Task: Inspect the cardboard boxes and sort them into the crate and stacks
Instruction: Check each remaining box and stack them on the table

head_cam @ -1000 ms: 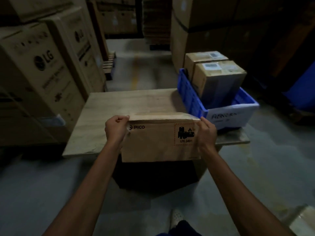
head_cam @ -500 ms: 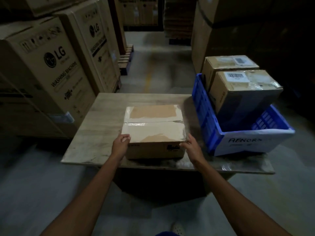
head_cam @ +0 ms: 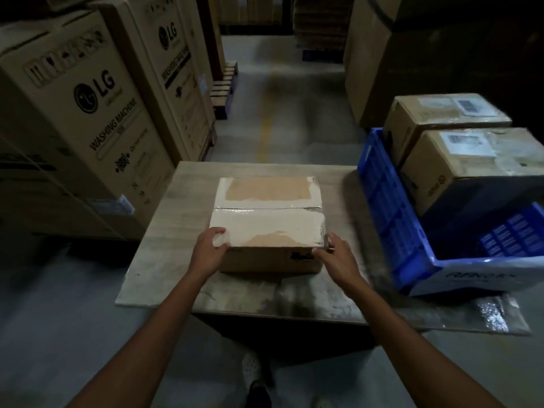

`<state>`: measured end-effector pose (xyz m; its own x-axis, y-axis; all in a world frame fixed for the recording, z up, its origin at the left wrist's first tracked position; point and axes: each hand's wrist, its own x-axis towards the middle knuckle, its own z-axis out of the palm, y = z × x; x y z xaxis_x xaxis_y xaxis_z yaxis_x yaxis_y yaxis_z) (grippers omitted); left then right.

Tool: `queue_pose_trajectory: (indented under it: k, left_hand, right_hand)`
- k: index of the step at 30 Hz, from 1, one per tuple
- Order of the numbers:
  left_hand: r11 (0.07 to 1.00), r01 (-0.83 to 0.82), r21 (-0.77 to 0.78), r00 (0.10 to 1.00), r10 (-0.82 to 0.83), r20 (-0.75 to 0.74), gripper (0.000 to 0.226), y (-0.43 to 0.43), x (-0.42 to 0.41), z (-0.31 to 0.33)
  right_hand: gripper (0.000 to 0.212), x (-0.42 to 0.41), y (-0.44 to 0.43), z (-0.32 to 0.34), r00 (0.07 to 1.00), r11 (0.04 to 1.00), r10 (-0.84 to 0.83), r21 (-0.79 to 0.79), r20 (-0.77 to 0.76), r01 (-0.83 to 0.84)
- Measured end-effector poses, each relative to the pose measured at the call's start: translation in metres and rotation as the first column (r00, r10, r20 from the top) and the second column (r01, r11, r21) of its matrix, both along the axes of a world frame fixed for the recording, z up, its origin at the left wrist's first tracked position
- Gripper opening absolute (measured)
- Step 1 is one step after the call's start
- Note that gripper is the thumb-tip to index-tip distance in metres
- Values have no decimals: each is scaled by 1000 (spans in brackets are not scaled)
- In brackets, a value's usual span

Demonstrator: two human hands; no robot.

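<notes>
A taped cardboard box (head_cam: 268,219) lies flat on the counter (head_cam: 173,248), just left of the blue crate (head_cam: 379,201), which holds 2 more boxes (head_cam: 477,166). The left hand (head_cam: 210,248) and right hand (head_cam: 335,256) each have a grip curled round one of the box's near corners. The next check probably calls for an even lift, a slow turn, and staying left of the crate wall.

"LG WASHING MACHINE" on carton (head_cam: 88,113)

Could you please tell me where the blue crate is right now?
In the head view, the blue crate sits at the right on the table, right of the taped box, with two cardboard boxes inside.
</notes>
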<state>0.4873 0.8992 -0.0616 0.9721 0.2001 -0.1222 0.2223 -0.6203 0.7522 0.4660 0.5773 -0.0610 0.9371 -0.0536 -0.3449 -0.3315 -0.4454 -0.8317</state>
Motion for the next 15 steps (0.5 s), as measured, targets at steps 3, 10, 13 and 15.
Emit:
queue_pose_trajectory:
  k: [3, 10, 13, 15]
  left_hand:
    - [966, 134, 222, 991, -135, -10, 49, 17, 21, 4]
    - [677, 528, 513, 842, -495, -214, 107, 12, 88, 30]
    - [567, 651, 504, 757, -531, -381, 113, 12, 98, 25]
    - [536, 690, 486, 723, -530, -443, 111, 15, 103, 19]
  right_hand:
    - [58, 14, 23, 31, 1000, 970, -3, -244, 21, 8]
    - [92, 80, 83, 56, 941, 775, 337, -566, -4, -280]
    - [106, 99, 107, 49, 857, 611, 444, -611, -262, -504]
    - [105, 106, 117, 43, 793, 538, 462, -585, -398, -607]
